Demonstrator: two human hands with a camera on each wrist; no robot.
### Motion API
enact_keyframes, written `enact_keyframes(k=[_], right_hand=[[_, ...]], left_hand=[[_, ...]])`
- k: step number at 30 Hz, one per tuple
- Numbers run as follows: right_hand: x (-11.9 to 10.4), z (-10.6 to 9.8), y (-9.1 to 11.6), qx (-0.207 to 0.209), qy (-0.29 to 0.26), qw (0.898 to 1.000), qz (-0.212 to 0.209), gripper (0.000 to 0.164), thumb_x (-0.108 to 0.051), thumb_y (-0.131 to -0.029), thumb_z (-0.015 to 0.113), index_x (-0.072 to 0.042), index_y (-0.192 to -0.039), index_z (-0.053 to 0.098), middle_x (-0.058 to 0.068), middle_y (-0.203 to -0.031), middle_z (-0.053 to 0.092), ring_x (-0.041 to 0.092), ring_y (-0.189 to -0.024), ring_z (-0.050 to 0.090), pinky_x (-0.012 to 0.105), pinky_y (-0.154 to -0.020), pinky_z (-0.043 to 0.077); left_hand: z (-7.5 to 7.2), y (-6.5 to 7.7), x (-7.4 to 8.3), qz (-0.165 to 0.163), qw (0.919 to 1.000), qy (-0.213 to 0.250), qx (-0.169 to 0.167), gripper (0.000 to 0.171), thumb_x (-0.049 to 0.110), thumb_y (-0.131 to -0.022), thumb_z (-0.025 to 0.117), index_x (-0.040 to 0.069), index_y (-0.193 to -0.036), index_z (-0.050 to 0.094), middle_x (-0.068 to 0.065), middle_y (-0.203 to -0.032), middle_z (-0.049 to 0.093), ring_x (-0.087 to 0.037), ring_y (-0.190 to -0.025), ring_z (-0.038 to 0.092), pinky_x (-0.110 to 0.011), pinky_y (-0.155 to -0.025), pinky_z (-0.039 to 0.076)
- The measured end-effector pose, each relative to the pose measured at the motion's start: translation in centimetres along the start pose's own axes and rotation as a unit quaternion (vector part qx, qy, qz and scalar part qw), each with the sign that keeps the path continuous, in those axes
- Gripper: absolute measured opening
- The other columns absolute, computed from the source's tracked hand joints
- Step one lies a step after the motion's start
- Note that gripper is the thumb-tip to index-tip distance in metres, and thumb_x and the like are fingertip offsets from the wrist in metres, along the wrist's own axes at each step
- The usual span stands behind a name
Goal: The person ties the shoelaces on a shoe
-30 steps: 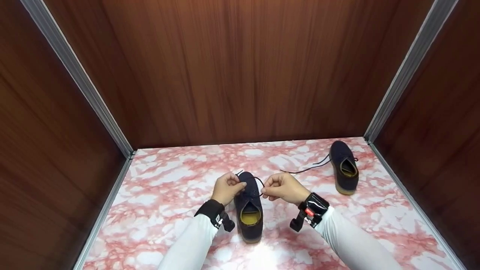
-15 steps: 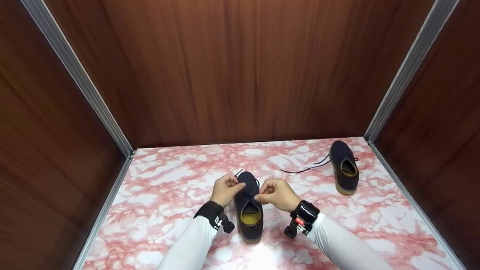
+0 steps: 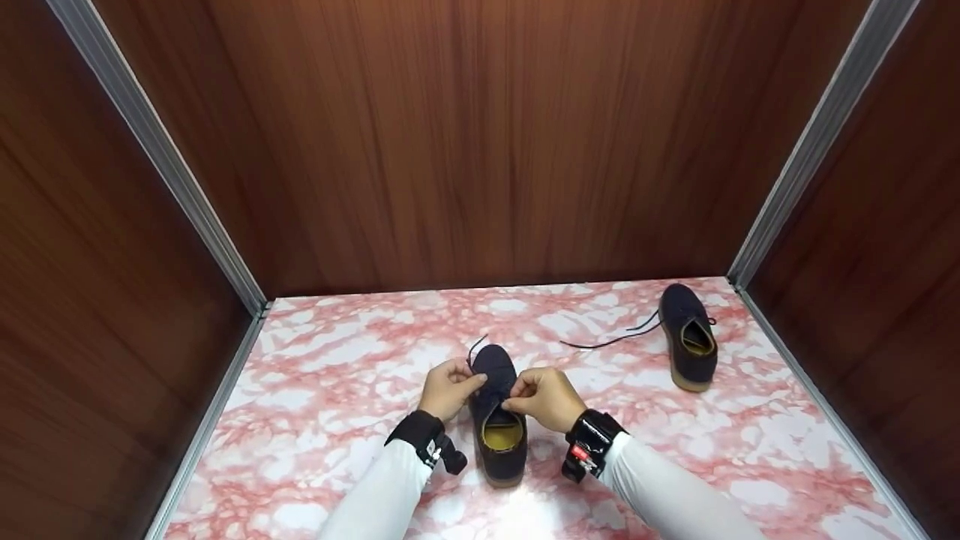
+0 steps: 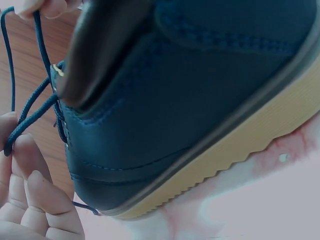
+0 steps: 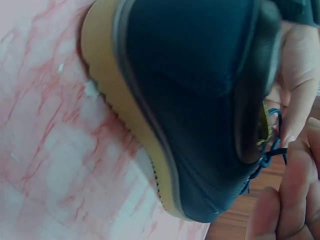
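A dark blue shoe with a tan sole stands in front of me, toe pointing away. My left hand is at its lacing and pinches a loop of shoelace, seen at the lower left of the left wrist view. Over the shoe's opening, my right hand pinches another stretch of the same lace between thumb and forefinger. That strand runs down from the right fingertips in the left wrist view. A loose lace end sticks out past the toe on the left.
A matching shoe stands at the back right, its lace trailing left over the pink-and-white marbled surface. Brown wood-look panels with metal corner strips enclose the back and both sides.
My right hand has moved left and nearer me, from beside the shoe to over its opening, with the lace. My left hand has shifted slightly towards me; the loose lace end reaches farther out.
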State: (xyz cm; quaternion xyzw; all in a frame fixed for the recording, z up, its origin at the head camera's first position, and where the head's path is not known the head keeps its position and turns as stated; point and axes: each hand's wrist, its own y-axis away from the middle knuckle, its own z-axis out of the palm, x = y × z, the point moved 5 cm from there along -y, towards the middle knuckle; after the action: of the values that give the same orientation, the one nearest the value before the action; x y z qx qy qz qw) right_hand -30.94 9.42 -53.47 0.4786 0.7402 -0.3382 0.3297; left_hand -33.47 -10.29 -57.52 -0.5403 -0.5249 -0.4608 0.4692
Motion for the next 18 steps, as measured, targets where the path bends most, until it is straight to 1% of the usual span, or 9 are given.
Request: enact_keyframes(k=[3, 6, 9, 14, 18], right_hand=[[0.2, 0.2, -0.1, 0.004, 0.018, 1.0, 0.003, 0.02, -0.016, -0.077, 0.092, -0.013, -0.071, 0.073, -0.001, -0.069, 0.071, -0.001, -0.061, 0.056, 0.016, -0.058, 0.045], [0.6, 0.5, 0.0, -0.002, 0.022, 1.0, 0.014, 0.02, -0.018, -0.077, 0.092, -0.014, -0.072, 0.073, -0.004, -0.068, 0.07, 0.0, -0.06, 0.056, 0.017, -0.057, 0.045], [1.1, 0.5, 0.1, -0.01, 0.018, 0.999, 0.025, 0.02, -0.019, -0.077, 0.092, -0.014, -0.075, 0.073, -0.004, -0.069, 0.069, 0.001, -0.061, 0.057, 0.017, -0.057, 0.045], [2.0, 0.1, 0.3, -0.018, 0.006, 0.999, 0.034, 0.02, -0.02, -0.078, 0.092, -0.012, -0.079, 0.074, -0.003, -0.071, 0.069, 0.003, -0.062, 0.057, 0.018, -0.056, 0.046], [2.8, -0.5, 0.6, -0.029, -0.002, 0.998, 0.049, 0.02, -0.02, -0.079, 0.091, -0.009, -0.081, 0.074, -0.002, -0.071, 0.069, 0.002, -0.061, 0.057, 0.018, -0.055, 0.048]], left_hand=[[-0.1, 0.1, -0.4, -0.011, 0.9999, -0.01, -0.003, 0.022, 0.011, -0.09, 0.079, -0.001, -0.089, 0.062, 0.003, -0.067, 0.064, -0.008, -0.058, 0.058, -0.018, -0.052, 0.045], [-0.2, 0.2, -0.8, -0.017, 0.9997, -0.012, -0.009, 0.022, 0.013, -0.09, 0.08, 0.002, -0.087, 0.062, 0.003, -0.067, 0.066, -0.009, -0.058, 0.06, -0.018, -0.052, 0.045], [-0.2, 0.2, -1.2, -0.017, 0.9997, -0.013, -0.013, 0.022, 0.013, -0.09, 0.08, 0.002, -0.084, 0.062, 0.003, -0.066, 0.067, -0.009, -0.059, 0.062, -0.019, -0.053, 0.045], [-0.1, 0.3, -1.4, -0.011, 0.9995, -0.023, -0.02, 0.021, 0.014, -0.091, 0.079, 0.002, -0.084, 0.063, 0.001, -0.068, 0.069, -0.011, -0.062, 0.065, -0.023, -0.058, 0.05], [-0.1, 0.4, -1.6, -0.022, 0.9992, -0.023, -0.024, 0.02, 0.015, -0.091, 0.079, 0.003, -0.086, 0.064, 0.0, -0.07, 0.069, -0.013, -0.064, 0.065, -0.025, -0.059, 0.051]])
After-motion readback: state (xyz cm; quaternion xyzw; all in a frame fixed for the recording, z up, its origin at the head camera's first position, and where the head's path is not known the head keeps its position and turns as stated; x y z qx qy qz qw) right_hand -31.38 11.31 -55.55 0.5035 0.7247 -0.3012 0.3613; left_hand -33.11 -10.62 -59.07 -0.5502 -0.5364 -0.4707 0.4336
